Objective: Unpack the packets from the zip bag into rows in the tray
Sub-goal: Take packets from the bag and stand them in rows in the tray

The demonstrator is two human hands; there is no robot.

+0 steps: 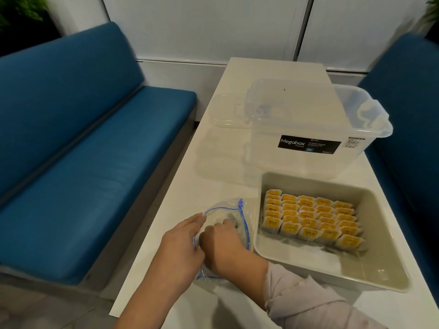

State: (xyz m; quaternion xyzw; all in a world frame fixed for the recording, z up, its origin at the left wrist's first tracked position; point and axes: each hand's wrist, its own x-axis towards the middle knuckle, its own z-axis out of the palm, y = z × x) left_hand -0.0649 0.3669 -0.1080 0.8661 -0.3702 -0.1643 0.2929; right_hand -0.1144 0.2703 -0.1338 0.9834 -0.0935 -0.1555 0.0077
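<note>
A clear zip bag [234,211] with a blue zip strip lies on the white table, just left of the tray. My left hand [181,243] pinches the bag's open rim on its left side. Inside the bag's mouth sits my right hand [219,243], fingers curled; what they hold is hidden. The beige tray [380,279] holds several rows of small packets with yellow labels [311,217], packed in its far half. The tray's near half is bare.
A clear Megabox storage box [311,129] stands behind the tray, its clear lid [228,110] lying to its left. Blue benches [83,162] flank the table on both sides. The table's left edge runs close beside the bag.
</note>
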